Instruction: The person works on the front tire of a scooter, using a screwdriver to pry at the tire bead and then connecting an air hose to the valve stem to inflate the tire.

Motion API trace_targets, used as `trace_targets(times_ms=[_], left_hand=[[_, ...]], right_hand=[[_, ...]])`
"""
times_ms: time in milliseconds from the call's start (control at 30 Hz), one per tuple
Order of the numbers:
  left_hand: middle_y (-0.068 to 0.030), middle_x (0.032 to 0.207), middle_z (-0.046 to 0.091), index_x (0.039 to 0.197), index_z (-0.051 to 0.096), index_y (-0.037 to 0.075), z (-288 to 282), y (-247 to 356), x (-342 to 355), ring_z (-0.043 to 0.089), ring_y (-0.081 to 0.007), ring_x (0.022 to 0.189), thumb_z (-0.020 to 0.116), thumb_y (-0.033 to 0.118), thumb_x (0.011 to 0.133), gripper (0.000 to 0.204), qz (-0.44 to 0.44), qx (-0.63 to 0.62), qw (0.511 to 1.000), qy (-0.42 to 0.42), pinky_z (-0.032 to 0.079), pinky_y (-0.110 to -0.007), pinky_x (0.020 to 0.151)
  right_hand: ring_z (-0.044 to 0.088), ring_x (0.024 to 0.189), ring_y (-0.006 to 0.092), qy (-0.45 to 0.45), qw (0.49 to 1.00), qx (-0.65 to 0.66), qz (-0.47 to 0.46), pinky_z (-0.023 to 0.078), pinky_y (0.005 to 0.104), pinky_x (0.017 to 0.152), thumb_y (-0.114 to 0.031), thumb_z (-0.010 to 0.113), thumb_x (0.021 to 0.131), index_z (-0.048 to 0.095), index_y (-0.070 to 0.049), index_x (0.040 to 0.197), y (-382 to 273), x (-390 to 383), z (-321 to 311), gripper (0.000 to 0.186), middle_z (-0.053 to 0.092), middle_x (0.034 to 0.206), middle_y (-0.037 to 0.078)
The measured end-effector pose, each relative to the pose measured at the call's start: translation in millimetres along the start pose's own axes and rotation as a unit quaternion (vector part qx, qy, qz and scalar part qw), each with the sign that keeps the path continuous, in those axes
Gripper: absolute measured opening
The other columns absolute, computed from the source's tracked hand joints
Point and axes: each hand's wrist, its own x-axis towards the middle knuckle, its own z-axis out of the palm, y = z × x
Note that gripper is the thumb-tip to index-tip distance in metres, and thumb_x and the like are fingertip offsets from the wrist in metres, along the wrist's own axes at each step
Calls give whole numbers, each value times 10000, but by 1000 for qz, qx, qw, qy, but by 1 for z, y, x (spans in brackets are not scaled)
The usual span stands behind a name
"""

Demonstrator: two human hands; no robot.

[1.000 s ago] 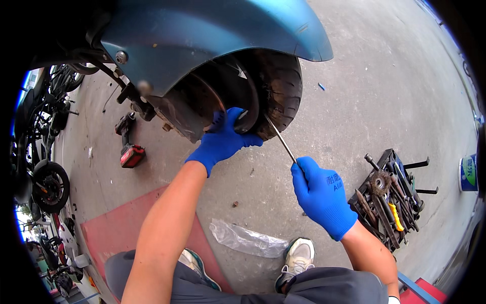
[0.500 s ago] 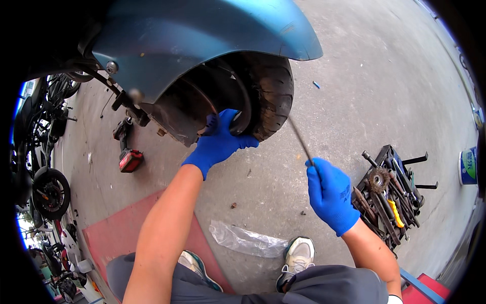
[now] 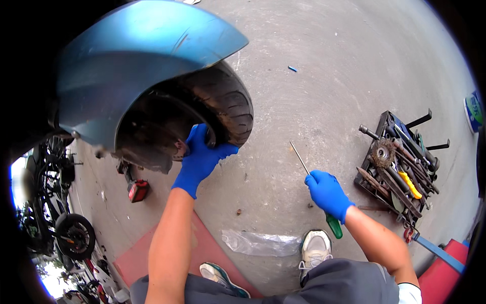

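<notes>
My left hand (image 3: 201, 158), in a blue glove, is at the lower edge of a black tyre (image 3: 237, 109). Its thumb rests against the tread side while the other fingers reach up inside the wheel, gripping the tyre's rim; their tips are partly hidden. A blue fender (image 3: 147, 55) covers the top of the wheel. Off to the right, my gloved right hand (image 3: 328, 192) is closed round a screwdriver (image 3: 299, 158). Its thin metal shaft points up and left, apart from the tyre, and its green handle end shows below the fist.
On the right lies a metal tool tray (image 3: 377, 190) holding several tools and a yellow-handled knife (image 3: 409, 184). A cordless power tool (image 3: 137, 190) lies left of my arm. Clear plastic film (image 3: 260, 243) and a red mat (image 3: 152, 248) lie near my shoes. Motorcycles (image 3: 71, 235) stand at far left.
The screwdriver's shaft has come away from the tyre, and its green handle now shows. My left hand stays at the tyre. The view has shifted, placing the wheel farther left.
</notes>
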Motion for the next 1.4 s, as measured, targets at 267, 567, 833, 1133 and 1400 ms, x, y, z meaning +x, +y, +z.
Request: trace_targets(times_ms=[267, 567, 833, 1133, 1400], left_hand=[[-79, 1016, 599, 1044, 587, 22, -3, -1, -3, 642, -168, 806, 892, 165, 673, 501, -5, -26, 1000, 16, 551, -306, 642], [-74, 975, 590, 985, 630, 41, -5, 9, -2, 618, -216, 884, 900, 208, 659, 455, -34, -30, 999, 7, 532, -352, 717], [-84, 989, 605, 957, 634, 63, -7, 14, -3, 608, -246, 887, 901, 279, 644, 465, 16, 72, 997, 24, 507, -384, 788], [-221, 1346, 420, 1356, 456, 119, -7, -11, -2, 438, -393, 1246, 875, 519, 620, 937, -99, 104, 988, -50, 390, -448, 1053], [-93, 1139, 557, 1159, 585, 66, -1, -7, -6, 556, -305, 1112, 897, 401, 635, 696, -38, 130, 990, 33, 448, -407, 955]], right_hand=[[605, 639, 420, -26, 969, 96, -228, 462, 498, 563, -208, 522, 964, 542, -50, 987, -123, -37, -48, 161, 607, 710, 210], [608, 729, 438, -58, 964, 106, -238, 465, 523, 651, -199, 518, 956, 541, -2, 920, -159, 8, -46, 202, 605, 740, 242], [647, 734, 330, -101, 958, 233, -130, 483, 435, 689, -223, 517, 956, 599, 18, 886, -188, -5, -55, 263, 629, 765, 207], [553, 486, 333, -4, 974, 73, -217, 406, 420, 486, -182, 546, 984, 551, -38, 909, -181, -29, -55, 163, 531, 586, 172], [601, 560, 341, -21, 984, 78, -157, 438, 413, 529, -178, 538, 977, 573, -33, 921, -184, -41, -51, 159, 566, 631, 182]])
